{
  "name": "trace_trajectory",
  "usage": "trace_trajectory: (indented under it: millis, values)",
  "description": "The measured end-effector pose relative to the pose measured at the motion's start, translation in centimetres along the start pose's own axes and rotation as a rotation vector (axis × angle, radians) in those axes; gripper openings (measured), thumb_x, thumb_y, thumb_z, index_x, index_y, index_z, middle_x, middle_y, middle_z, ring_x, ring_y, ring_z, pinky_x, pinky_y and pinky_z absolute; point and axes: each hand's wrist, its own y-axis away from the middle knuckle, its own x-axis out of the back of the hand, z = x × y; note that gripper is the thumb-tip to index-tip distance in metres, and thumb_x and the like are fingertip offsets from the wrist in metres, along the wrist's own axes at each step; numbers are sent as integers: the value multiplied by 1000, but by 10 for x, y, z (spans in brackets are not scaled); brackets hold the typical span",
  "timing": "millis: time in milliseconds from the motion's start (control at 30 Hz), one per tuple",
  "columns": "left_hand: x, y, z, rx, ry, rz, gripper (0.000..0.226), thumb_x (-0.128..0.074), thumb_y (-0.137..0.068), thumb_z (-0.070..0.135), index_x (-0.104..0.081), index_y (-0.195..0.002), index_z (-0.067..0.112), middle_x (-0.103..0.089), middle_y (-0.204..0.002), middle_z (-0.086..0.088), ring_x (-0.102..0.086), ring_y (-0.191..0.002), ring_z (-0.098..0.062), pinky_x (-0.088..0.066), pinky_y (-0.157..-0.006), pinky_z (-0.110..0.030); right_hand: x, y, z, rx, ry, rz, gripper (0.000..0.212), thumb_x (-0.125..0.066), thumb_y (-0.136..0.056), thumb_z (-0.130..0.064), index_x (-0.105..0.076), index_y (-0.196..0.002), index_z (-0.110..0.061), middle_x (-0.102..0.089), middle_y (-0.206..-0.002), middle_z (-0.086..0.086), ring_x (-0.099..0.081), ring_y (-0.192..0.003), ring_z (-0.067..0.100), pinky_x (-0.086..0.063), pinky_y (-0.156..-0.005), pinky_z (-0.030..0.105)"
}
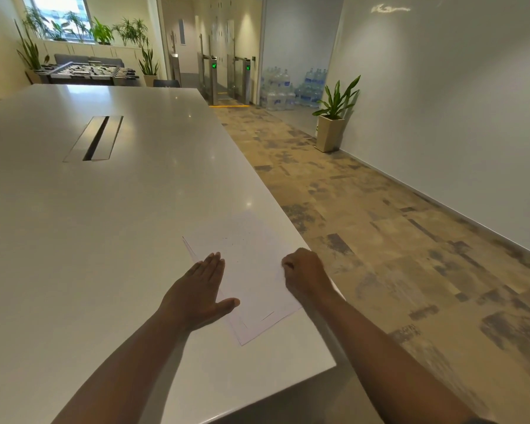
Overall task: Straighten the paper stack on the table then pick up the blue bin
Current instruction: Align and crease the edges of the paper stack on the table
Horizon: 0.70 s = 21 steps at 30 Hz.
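Observation:
A thin stack of white paper [251, 270] lies near the right edge of the large white table [89, 224], its sheets slightly fanned at the lower corner. My left hand [199, 292] rests flat against the stack's left edge, fingers straight and together, thumb over the paper. My right hand [306, 273] is curled at the stack's right edge, fingers bent onto the sheets at the table's rim. No blue bin is in view.
A metal cable hatch [94, 138] sits in the middle of the table. A potted plant [332, 123] stands by the right wall. Water bottles [291, 88] are stacked beyond it. Patterned carpet [380, 224] runs along the right side of the table.

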Motion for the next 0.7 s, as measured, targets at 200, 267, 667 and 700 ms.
trace_trajectory:
  millis: [200, 267, 667, 700]
  values:
    - [1, 0, 0, -4, 1, 0, 117, 9, -66, 88, 7, -153, 10, 12, -161, -5, 12, -148, -12, 0, -121, -31, -18, 32, -30, 87, -87, -153, 23, -56, -85, -12, -74, -72, -17, -63, -76, -7, -58, -76, 7, -47, -67, 23]
    - [1, 1, 0, -2, 2, -4, 116, 10, -67, 88, 8, -153, 10, 13, -161, -4, 14, -148, -11, 0, -121, -32, -13, 22, -9, -48, -64, -99, 25, -52, -80, -8, -59, -57, -15, -59, -68, -2, -57, -71, 13, -46, -63, 29]
    - [2, 1, 1, -2, -4, -2, 113, 7, -70, 87, 8, -153, 10, 14, -161, -4, 14, -148, -12, 0, -121, -32, -3, 23, -13, -34, -56, -90, 37, -52, -76, -6, -43, -45, -23, -35, -53, -4, -39, -53, 7, -33, -56, 27]
    - [2, 1, 1, 0, -1, -4, 114, 9, -68, 87, 8, -153, 10, 14, -161, -4, 14, -147, -12, 0, -121, -32, -1, 18, -9, -49, -22, -61, 39, -50, -73, -4, -25, -49, -21, -24, -52, -4, -32, -50, 9, -28, -53, 29]
